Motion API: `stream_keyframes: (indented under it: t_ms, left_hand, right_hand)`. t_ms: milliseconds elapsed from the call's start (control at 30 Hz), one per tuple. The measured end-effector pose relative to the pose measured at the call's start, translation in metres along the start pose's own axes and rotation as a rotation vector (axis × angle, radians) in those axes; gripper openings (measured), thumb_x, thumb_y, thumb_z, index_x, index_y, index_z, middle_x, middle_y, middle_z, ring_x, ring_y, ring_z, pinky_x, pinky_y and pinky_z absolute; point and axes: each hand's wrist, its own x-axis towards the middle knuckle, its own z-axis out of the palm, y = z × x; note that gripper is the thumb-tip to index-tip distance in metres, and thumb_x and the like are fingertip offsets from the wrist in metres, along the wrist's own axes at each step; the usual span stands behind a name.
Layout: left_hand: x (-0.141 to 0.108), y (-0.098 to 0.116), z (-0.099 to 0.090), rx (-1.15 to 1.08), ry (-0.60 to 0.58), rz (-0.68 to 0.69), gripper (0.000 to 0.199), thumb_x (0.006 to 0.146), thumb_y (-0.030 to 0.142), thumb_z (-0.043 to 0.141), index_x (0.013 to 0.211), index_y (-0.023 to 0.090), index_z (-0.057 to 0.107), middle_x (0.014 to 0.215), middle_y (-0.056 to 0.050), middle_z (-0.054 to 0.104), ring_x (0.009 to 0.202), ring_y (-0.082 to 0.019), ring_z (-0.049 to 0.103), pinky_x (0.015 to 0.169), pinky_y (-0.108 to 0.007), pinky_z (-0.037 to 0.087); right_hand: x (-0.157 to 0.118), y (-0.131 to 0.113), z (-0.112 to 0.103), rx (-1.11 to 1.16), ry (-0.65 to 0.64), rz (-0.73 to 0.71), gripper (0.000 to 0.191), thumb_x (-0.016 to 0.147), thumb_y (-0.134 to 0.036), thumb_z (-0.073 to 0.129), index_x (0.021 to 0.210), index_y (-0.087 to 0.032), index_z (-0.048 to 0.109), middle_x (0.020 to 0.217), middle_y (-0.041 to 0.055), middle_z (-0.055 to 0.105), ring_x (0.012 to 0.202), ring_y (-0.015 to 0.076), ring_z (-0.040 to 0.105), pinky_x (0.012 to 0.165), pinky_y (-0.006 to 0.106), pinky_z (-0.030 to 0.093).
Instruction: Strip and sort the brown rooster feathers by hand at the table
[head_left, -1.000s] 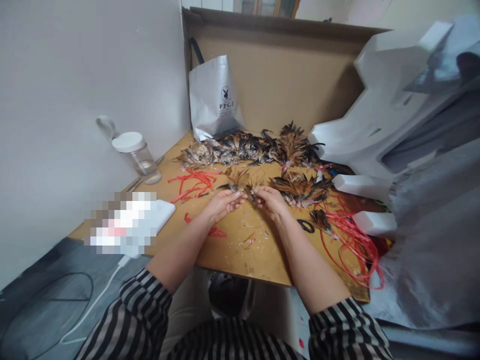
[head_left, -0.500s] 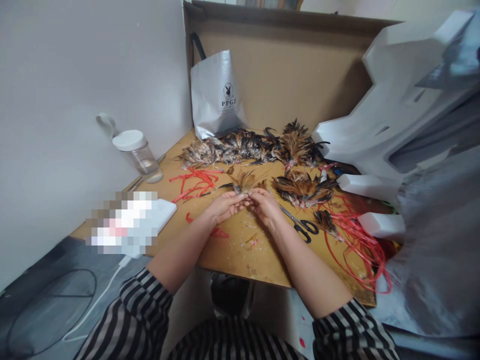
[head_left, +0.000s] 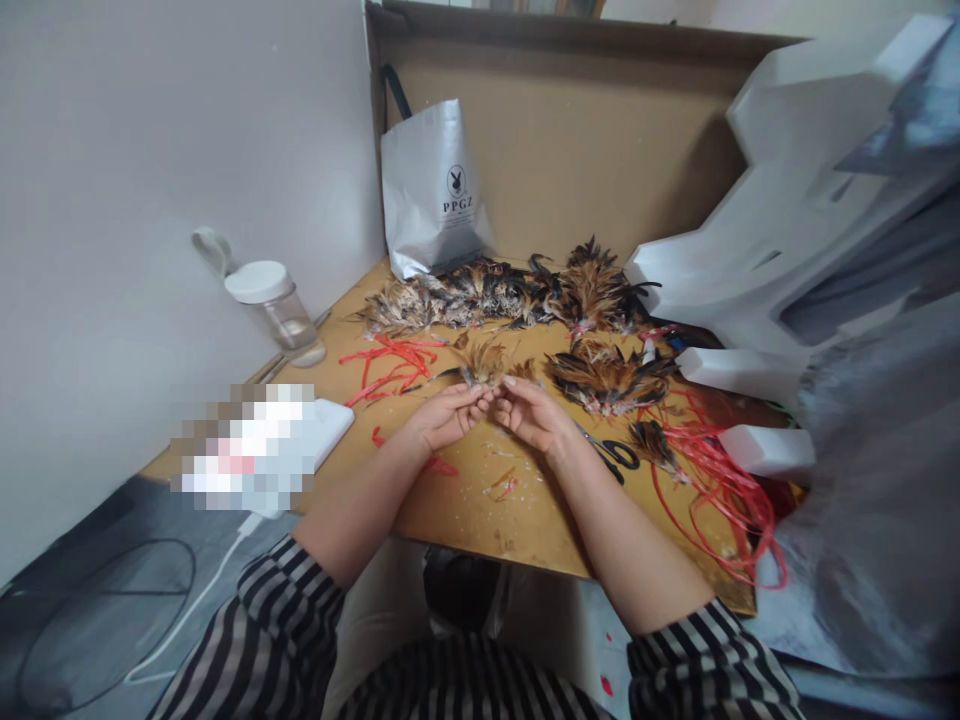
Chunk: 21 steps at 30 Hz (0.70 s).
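A small bunch of brown feathers (head_left: 482,360) fans upward above the middle of the table. My left hand (head_left: 453,414) pinches its base between thumb and fingers. Close beside it, my right hand (head_left: 534,414) is closed with thumb and fingertips together at the bunch's lower right; whatever sits in that pinch is too small to make out. Black-handled scissors (head_left: 621,458) lie right of my right wrist, partly hidden by it. A bigger pile of brown and black feathers (head_left: 609,378) rests to the right of the hands.
Red plastic strips (head_left: 397,362) lie left, and a red tangle (head_left: 724,480) lies right near white foam pieces (head_left: 765,450). A long feather row (head_left: 480,295) stretches before a silver bag (head_left: 431,190). A lidded jar (head_left: 281,310) and a white device (head_left: 330,420) stand left.
My right hand has shifted slightly right and its fingers have drawn a little away from my left hand, covering more of the scissors. My left hand stays at the feathers' base.
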Motion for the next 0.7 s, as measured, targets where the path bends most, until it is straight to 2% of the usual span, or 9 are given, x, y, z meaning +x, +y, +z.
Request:
stream_keyframes:
  t_ms: [100, 200, 400, 600, 700]
  left_hand:
    - [-0.0014, 0.0005, 0.0011, -0.034, -0.026, -0.003, 0.014, 0.08, 0.004, 0.049, 0.081, 0.005, 0.063, 0.074, -0.007, 0.063, 0.062, -0.004, 0.058, 0.056, -0.01, 0.046]
    - [-0.0025, 0.001, 0.0025, -0.053, -0.027, -0.009, 0.014, 0.08, 0.004, 0.048, 0.082, 0.006, 0.062, 0.072, -0.006, 0.061, 0.06, -0.004, 0.057, 0.056, -0.009, 0.046]
    - [-0.0012, 0.001, 0.0013, -0.024, 0.0, -0.03, 0.012, 0.078, 0.004, 0.051, 0.081, 0.007, 0.062, 0.072, -0.005, 0.062, 0.058, -0.003, 0.057, 0.054, -0.009, 0.046]
    - [0.0029, -0.0014, 0.0021, 0.241, 0.154, 0.074, 0.011, 0.075, 0.011, 0.059, 0.084, 0.007, 0.064, 0.079, -0.01, 0.068, 0.061, -0.008, 0.062, 0.052, -0.013, 0.046]
    - [0.0028, -0.003, 0.0037, 0.309, 0.183, 0.062, 0.013, 0.074, 0.015, 0.062, 0.085, 0.007, 0.064, 0.079, -0.01, 0.068, 0.059, -0.007, 0.061, 0.051, -0.013, 0.045]
  right_hand:
    - [-0.0015, -0.0011, -0.0007, 0.009, -0.091, 0.033, 0.014, 0.067, -0.02, 0.069, 0.079, -0.016, 0.063, 0.071, -0.001, 0.065, 0.055, 0.0046, 0.052, 0.056, 0.018, 0.044]
    - [-0.001, 0.0006, 0.0014, -0.021, -0.098, 0.005, 0.023, 0.064, -0.018, 0.071, 0.085, -0.017, 0.064, 0.072, -0.0006, 0.065, 0.053, 0.0041, 0.05, 0.057, 0.018, 0.043]
    - [0.0037, 0.0048, 0.0025, -0.093, 0.041, -0.125, 0.019, 0.058, -0.023, 0.075, 0.065, -0.017, 0.059, 0.059, -0.0024, 0.06, 0.049, 0.0044, 0.044, 0.049, 0.018, 0.037]
    - [0.0026, 0.0001, 0.003, -0.22, 0.189, -0.218, 0.026, 0.052, -0.028, 0.077, 0.059, -0.016, 0.055, 0.049, -0.005, 0.051, 0.045, 0.0055, 0.04, 0.045, 0.02, 0.029]
    - [0.0029, 0.0003, 0.0027, -0.351, 0.25, -0.266, 0.027, 0.052, -0.032, 0.077, 0.057, -0.016, 0.055, 0.046, -0.0051, 0.049, 0.043, 0.0062, 0.039, 0.045, 0.021, 0.028]
